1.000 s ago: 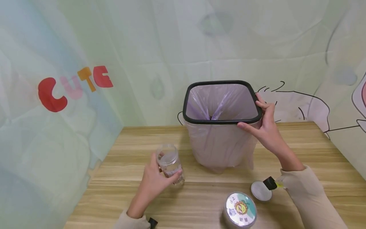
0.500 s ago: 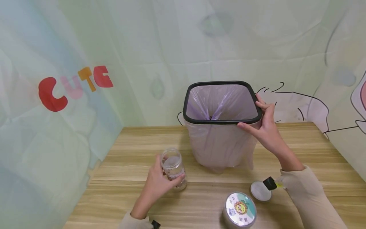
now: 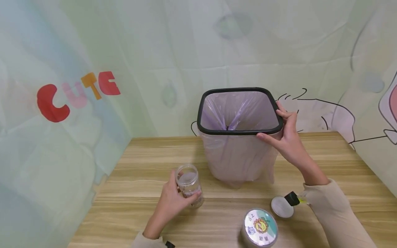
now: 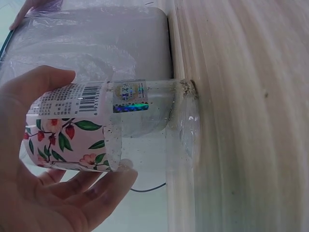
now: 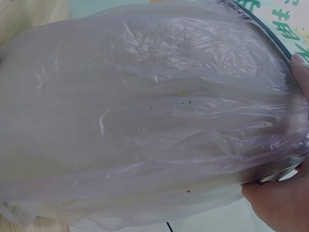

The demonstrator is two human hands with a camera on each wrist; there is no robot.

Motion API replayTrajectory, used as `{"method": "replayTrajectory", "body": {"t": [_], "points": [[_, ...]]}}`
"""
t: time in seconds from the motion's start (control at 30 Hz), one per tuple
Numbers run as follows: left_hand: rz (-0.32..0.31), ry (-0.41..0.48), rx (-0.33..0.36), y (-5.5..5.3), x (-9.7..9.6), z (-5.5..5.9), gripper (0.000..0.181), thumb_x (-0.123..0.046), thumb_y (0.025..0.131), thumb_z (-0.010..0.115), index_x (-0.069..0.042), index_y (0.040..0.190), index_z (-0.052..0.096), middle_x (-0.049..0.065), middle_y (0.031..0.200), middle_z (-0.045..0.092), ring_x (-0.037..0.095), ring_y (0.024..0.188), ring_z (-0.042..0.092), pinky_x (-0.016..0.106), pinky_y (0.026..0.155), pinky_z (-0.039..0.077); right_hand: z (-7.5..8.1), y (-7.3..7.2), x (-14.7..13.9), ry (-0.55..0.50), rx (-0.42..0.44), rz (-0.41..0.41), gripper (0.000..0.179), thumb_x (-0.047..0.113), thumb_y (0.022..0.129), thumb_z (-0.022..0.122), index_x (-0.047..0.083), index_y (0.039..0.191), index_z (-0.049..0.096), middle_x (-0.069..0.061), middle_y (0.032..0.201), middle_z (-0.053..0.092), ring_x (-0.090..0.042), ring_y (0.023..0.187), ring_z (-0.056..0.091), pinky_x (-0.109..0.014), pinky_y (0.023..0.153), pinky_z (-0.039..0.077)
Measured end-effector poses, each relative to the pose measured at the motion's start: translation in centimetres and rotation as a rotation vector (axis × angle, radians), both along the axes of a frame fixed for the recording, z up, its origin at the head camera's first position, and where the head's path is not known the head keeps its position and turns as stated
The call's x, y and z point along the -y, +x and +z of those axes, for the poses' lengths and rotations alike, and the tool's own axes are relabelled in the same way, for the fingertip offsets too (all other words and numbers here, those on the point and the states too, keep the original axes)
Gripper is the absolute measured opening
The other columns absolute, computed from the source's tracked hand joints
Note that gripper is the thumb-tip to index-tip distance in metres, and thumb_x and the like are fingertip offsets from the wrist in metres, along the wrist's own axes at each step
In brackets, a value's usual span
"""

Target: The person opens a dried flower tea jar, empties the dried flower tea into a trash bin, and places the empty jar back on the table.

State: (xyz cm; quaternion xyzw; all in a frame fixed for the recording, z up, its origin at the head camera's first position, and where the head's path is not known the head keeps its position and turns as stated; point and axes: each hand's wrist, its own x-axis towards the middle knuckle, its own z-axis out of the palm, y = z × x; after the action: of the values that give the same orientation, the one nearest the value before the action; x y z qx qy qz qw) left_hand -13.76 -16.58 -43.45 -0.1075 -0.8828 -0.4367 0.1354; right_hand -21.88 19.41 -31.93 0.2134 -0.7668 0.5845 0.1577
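Observation:
My left hand (image 3: pixel 175 199) holds a clear plastic jar (image 3: pixel 188 182) that has no lid on, its mouth facing up. In the left wrist view the jar (image 4: pixel 145 128) carries a floral label with a barcode, and brownish residue clings near its bottom edge. Thumb and fingers curl round the label. At the back stands a trash bin (image 3: pixel 240 155) with a black rim and a thin purplish bag lining it. My right hand (image 3: pixel 286 137) grips the right front corner of that rim, thumb in front. The bag (image 5: pixel 145 106) fills most of the right wrist view.
A round tin (image 3: pixel 260 227) with a sunflower picture on its lid stands at the front. Beside it a silvery round lid (image 3: pixel 282 207) lies flat on the wooden table (image 3: pixel 139 162), close to the right sleeve. A printed cloth backdrop (image 3: pixel 173 51) rises behind and at the left.
The jar in my left hand has moved slightly right and down towards the table, and stands more upright. My right hand has stayed on the bin's rim.

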Motion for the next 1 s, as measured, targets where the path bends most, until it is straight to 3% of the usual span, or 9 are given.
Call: {"method": "replayTrajectory", "body": {"t": [0.43,0.63,0.83,1.0], "points": [[-0.02,0.044,0.032,0.1,0.1,-0.1,0.083,-0.039,0.07,0.092,-0.013,0.132,0.042,0.004,0.115,0.063,0.021,0.105,0.064,0.042,0.085,0.056,-0.2,0.0,0.1,-0.049,-0.011,0.022,0.078,0.0,0.084,0.078,0.008,0.137,0.021,0.002,0.166,0.006,-0.024,0.149,0.019,-0.014,0.105,0.034],[-0.031,0.045,0.056,0.0,0.3,-0.2,0.083,-0.042,0.07,0.091,-0.016,0.132,0.042,0.004,0.117,0.063,0.022,0.107,0.064,0.043,0.086,0.056,-0.4,0.1,0.0,-0.02,-0.017,0.024,0.084,-0.002,0.083,0.078,0.007,0.141,0.018,-0.001,0.166,0.004,-0.025,0.15,0.017,-0.013,0.108,0.028],[-0.059,0.041,0.057,0.0,0.5,-0.2,0.091,-0.04,0.068,0.093,-0.015,0.137,0.04,0.002,0.119,0.063,0.02,0.108,0.063,0.042,0.087,0.055,-0.5,0.4,-0.2,0.03,-0.001,0.015,0.09,0.001,0.085,0.077,0.013,0.147,0.013,-0.016,0.154,0.025,-0.031,0.135,0.035,-0.01,0.104,0.028],[-0.067,0.041,0.069,0.1,0.6,-0.2,0.094,-0.037,0.067,0.094,-0.01,0.138,0.039,0.003,0.12,0.062,0.022,0.11,0.063,0.042,0.088,0.055,-1.0,0.5,-0.3,0.009,-0.025,0.051,0.097,-0.004,0.083,0.077,0.021,0.151,0.011,-0.017,0.147,0.033,-0.027,0.131,0.039,-0.015,0.105,0.03]]}}
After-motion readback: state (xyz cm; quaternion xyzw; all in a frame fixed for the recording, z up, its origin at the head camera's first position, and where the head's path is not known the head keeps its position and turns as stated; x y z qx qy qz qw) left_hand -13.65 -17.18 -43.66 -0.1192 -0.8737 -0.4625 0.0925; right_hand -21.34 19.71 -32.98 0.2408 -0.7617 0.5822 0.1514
